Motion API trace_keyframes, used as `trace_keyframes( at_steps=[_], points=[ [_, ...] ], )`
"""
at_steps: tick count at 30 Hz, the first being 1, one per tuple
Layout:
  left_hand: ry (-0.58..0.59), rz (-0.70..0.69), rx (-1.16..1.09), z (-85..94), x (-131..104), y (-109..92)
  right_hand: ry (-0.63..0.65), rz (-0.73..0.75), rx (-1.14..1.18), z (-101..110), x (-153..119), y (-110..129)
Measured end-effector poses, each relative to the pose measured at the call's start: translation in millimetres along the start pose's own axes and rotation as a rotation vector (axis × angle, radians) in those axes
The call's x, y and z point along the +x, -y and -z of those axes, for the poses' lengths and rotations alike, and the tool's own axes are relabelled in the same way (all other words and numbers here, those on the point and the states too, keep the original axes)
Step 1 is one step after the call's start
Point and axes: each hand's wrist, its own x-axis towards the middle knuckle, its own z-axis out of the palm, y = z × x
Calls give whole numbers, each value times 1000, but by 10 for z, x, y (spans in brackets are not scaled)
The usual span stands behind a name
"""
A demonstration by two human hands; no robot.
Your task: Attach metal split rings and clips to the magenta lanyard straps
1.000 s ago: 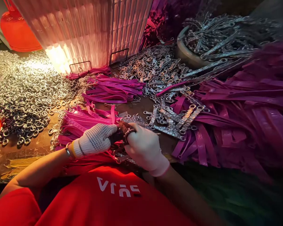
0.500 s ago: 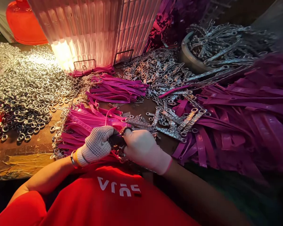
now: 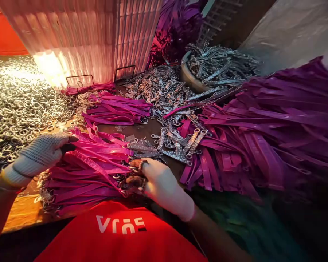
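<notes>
Both my hands wear white knitted gloves with dark, worn fingertips. My left hand [image 3: 45, 154] is at the left end of a pile of pink straps [image 3: 98, 151], fingers pinched on the end of a pink strap. My right hand [image 3: 160, 183] is at the pile's right end, its fingers curled closed beside the strap tips and their small metal rings. What those fingers hold, if anything, is hidden. Short silvery braided pieces with looped ends [image 3: 177, 143] lie beyond my right hand.
A heap of metal rings [image 3: 30, 102] covers the left side. Behind stand a ribbed translucent panel [image 3: 79, 40] and a second bundle of pink straps [image 3: 120, 107]. A bowl [image 3: 190, 74] overflows with silvery braided strips. Purple straps [image 3: 262, 134] are heaped at right.
My hands were together in front of my chest and have moved apart, the left to the pile's left end, the right staying near its right end. The view has shifted rightward.
</notes>
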Motion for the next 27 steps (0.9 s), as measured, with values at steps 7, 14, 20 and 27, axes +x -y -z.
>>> trace_keyframes(
  at_steps=[7, 14, 20, 27],
  points=[
    [88, 539, -994, -476, -13, -615, 96, 159, -301, 77, 35, -1385],
    [547, 744, -1613, -693, 106, -858, 129, 252, -515, -112, 31, -1743],
    [401, 652, -1400, -804, -47, -867, -70, 20, -148, 42, 36, -1412],
    [274, 458, -1029, -952, -158, -987, -103, 211, -97, 68, 198, -134]
  ],
)
